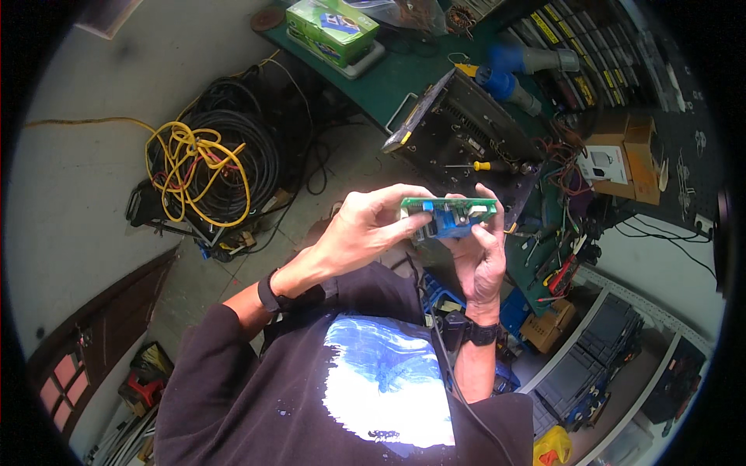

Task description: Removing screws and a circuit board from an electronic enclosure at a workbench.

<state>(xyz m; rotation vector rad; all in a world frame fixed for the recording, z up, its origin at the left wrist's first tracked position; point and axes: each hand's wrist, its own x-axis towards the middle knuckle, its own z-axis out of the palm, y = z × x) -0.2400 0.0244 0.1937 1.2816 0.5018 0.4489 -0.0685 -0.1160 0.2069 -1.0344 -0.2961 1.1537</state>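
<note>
A green circuit board point(458, 203) with blue and black components on it is held up edge-on in front of my chest. My left hand point(373, 221) grips its left end, thumb on the component side. My right hand point(480, 252) holds the other end, fingers curled around the edge and thumb near a white connector. Just beyond the board, on the green bench, stands an open black metal case point(435, 128) with a handle at its front. A screwdriver point(482, 166) with a yellow handle lies inside the case.
Blue industrial plugs point(505, 81), a green box point(332, 31) and a cardboard box point(641, 159) sit on the bench point(353, 92). Loose hand tools point(563, 272) lie at its right. Coiled black cable with yellow cord point(198, 155) is at the left. Shelves point(606, 373) stand at lower right.
</note>
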